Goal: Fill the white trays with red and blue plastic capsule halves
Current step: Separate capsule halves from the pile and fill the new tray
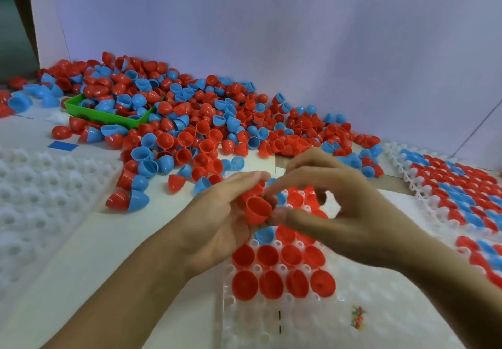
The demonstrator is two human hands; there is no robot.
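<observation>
Capsule pile [190,120] beyond green bin [108,116]

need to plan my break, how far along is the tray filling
Done: the white plastic tray on the right looks packed with red and blue halves. In hand: the middle white tray has a few rows filled near its far end; the left hand holds red plastic capsule halves and the right hand pinches one. Left: most middle-tray cells, the empty white tray at left, and the big loose pile.

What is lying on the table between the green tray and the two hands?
In the head view, a loose heap of red and blue capsule halves covers the table between the green tray and the left hand and right hand.
</observation>
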